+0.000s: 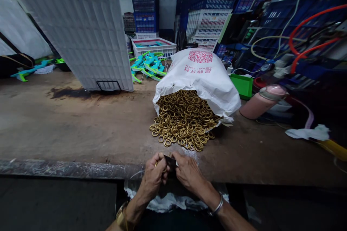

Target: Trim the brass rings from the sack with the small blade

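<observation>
Just past the table's front edge, my left hand (155, 173) is closed, with a bit of a gold-coloured ring (156, 164) showing between its fingers. Close beside it my right hand (188, 171) is closed on a dark flat blade (170, 161), whose tip meets the left fingers. The fingers hide most of the ring and the blade's handle end. Ahead of both hands, a heap of gold-coloured rings (187, 119) spills from the mouth of a white woven sack (200, 75) lying on its side. Below my hands lies white sheeting (168, 202) in shadow.
A brown table (81, 126) spans the view. A tall whitish ribbed panel (89, 32) stands at left. Turquoise and green plastic parts (149, 65) lie before a white crate (154, 47). At right are a green tray (241, 86), a pink bottle (262, 101) and orange hoses (300, 56).
</observation>
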`<state>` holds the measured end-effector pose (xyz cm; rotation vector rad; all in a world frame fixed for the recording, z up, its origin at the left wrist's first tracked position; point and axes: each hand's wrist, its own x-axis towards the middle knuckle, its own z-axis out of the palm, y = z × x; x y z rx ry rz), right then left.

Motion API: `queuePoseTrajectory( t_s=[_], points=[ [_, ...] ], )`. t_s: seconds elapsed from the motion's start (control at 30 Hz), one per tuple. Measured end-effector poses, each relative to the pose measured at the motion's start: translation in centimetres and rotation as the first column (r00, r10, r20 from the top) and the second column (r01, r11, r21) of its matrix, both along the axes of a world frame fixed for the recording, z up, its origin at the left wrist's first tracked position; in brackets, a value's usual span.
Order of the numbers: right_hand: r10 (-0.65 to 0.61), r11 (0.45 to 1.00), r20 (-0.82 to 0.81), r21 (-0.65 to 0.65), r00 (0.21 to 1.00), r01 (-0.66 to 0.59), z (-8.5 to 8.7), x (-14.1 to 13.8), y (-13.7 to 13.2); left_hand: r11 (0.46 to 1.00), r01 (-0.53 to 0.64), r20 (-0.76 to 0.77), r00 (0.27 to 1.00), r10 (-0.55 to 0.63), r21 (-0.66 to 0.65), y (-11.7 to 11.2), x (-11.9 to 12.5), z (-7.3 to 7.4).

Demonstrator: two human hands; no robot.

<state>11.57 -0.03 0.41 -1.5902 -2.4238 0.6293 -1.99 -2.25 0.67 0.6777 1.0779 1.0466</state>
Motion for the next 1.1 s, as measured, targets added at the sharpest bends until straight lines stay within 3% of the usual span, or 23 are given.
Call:
queuePoseTrajectory(
  t_s=[0.13,0.23,0.37,0.5,0.77,0.97,1.1],
  points=[
    [-0.043,0.999,0.18,-0.002,0.983,0.044,0.6,-0.2,0.6,0.999,0.023,0.093,0.996,-0.02,-0.029,-0.6,-0.3,0.3],
    [-0.166,0.986,0.244,0.043,0.956,0.16,0.6,0.3,1.7,0.994,0.085,0.227,0.972,-0.067,-0.068,-1.1,-0.5,0.9],
    [-0.251,0.958,0.183,0.186,0.951,0.217,0.7,0.8,3.8,0.991,0.081,0.363,0.931,-0.037,-0.106,-1.2,-0.6,1.4],
    [-0.29,0.92,0.129,0.311,0.948,0.239,0.8,0.2,5.9,0.99,0.029,0.369,0.929,0.025,-0.14,-0.7,-0.9,1.2],
    [-0.304,0.922,0.176,0.303,0.936,0.242,0.3,-0.5,7.8,0.986,0.06,0.469,0.883,0.021,-0.156,-0.1,-1.9,0.7],
    [-0.24,0.913,-0.003,0.339,0.971,0.227,0.0,0.4,6.8,0.989,0.044,0.421,0.907,0.021,-0.144,0.6,-1.6,0.3],
    [-0.155,0.941,-0.195,0.268,0.969,0.204,-0.5,0.7,5.4,0.996,-0.043,0.246,0.967,0.062,-0.081,1.3,-1.1,0.0]
  ],
)
